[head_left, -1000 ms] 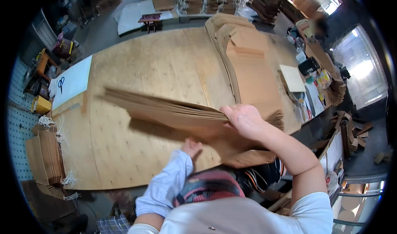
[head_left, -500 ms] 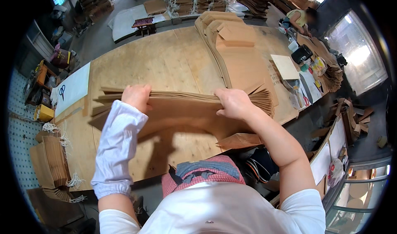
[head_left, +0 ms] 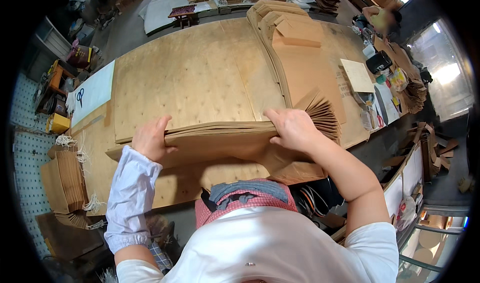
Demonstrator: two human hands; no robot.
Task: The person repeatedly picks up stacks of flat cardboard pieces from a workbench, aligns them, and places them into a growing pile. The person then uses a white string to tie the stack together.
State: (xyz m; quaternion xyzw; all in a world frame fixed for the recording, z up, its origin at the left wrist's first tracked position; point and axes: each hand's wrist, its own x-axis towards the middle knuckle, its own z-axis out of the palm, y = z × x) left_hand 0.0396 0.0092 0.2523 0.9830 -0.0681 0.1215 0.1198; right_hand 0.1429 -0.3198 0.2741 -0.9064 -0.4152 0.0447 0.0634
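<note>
A thick stack of brown kraft paper bags [head_left: 220,140] stands on its long side across the near part of the table, bowed and leaning toward me. My left hand [head_left: 149,139] straddles its upper edge near the left end, fingers behind and thumb in front. Farther right, my right hand [head_left: 294,128] grips the same edge, thumb on the near face. Beyond that hand the layers spread in a fan [head_left: 324,114]. The fingertips behind the stack are partly hidden.
A second pile of brown paper bags [head_left: 300,58] lies along the plywood table [head_left: 185,78]. Blue-handled scissors [head_left: 80,97] rest on a white sheet at left. A black container [head_left: 378,62] stands at right, near another person [head_left: 382,20]. Bundled bags [head_left: 65,178] sit at lower left.
The stack has come down and nearer to me, and its left end, spread before, now lies closer together. My left hand has shifted left and down along the edge; my right hand still grips.
</note>
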